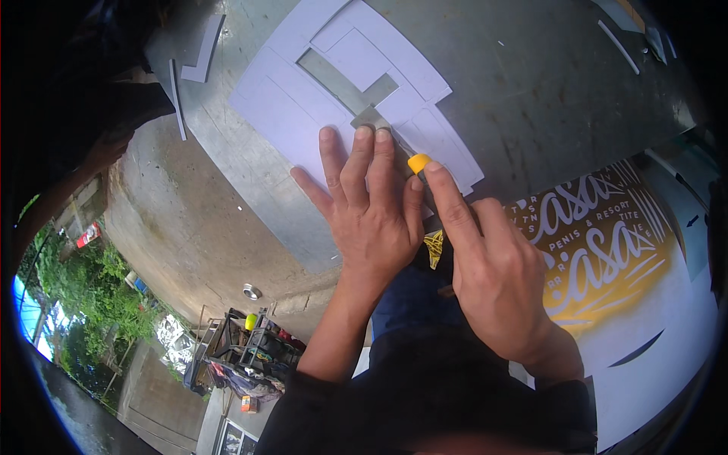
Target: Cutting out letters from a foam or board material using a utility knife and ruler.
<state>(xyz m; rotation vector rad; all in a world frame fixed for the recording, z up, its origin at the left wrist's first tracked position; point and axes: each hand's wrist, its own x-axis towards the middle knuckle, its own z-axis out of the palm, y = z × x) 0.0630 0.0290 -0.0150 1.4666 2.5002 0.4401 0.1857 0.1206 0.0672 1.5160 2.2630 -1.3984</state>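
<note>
A white board or thick sheet [277, 98] with cut lines and a rectangular opening lies on a grey metal tabletop [531, 98]. My left hand [371, 212] is spread on it, fingers stretched out. Its fingertips press on a flat metal straightedge [370, 117], mostly hidden under the hand. Close by on the right, my right hand [493, 280] is closed around a utility knife with a yellow end [418, 162], index finger extended along it. The knife's tip lies by the straightedge, near the left thumb; the blade itself cannot be made out.
White offcuts [203, 57] and a thin strip [177, 98] lie at the table's left; another strip [618, 47] is at far right. A brown, yellow and white lettered panel [584, 280] stands at right. Another person's arm [106, 152] shows at left. A cluttered rack [258, 345] stands below.
</note>
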